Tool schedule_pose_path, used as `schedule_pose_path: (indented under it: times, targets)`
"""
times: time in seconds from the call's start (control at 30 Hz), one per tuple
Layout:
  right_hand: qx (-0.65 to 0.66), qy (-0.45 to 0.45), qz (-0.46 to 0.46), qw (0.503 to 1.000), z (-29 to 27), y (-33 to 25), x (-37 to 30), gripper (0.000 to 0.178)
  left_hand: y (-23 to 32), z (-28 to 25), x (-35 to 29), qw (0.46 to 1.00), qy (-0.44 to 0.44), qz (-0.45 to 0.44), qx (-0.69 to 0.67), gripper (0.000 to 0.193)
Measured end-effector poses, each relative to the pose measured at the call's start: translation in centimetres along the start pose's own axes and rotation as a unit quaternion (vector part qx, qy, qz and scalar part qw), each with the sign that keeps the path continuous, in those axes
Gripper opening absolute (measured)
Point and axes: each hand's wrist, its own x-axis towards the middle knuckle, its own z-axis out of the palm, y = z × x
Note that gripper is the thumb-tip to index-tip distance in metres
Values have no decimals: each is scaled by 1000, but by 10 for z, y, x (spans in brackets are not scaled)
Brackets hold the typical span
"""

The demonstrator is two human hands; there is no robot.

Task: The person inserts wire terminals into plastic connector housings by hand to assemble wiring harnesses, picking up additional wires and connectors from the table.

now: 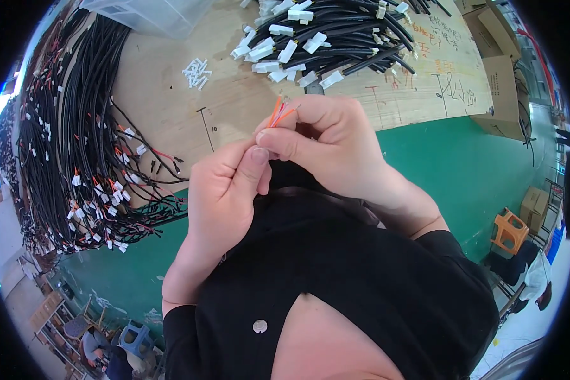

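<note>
Orange and red wires (276, 116) stick up from between my fingers, with small metal ends at their tips. My right hand (335, 142) pinches them between thumb and forefinger. Right beside it, touching, my left hand (225, 183) is closed with its thumb against the curled forefinger; the lower part of the wires runs into this grip and is hidden. Both hands are above the near edge of the wooden table (164, 82). Beyond them lies a pile of black cables (354, 50) with white connectors (278, 30) on their ends.
Small white plastic pieces (197, 74) lie in a heap on the table. A large bundle of black cables (88, 69) hangs over the left side. A clear plastic bin (155, 16) stands at the back. Cardboard boxes (503, 82) and an orange stool (510, 231) are to the right.
</note>
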Motion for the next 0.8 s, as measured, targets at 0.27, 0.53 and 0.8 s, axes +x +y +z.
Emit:
schedule_pose_path:
  times: [0.27, 0.53, 0.8]
  targets:
    - [212, 23, 66, 975, -9, -12, 6, 30, 3, -5, -3, 998, 8, -13, -54, 25]
    - [212, 20, 145, 966, -13, -10, 7, 24, 1, -3, -4, 996, -9, -1, -89, 20]
    - [-123, 93, -24, 988, 4, 6, -5, 7, -8, 8, 0, 994, 99, 52, 21, 11]
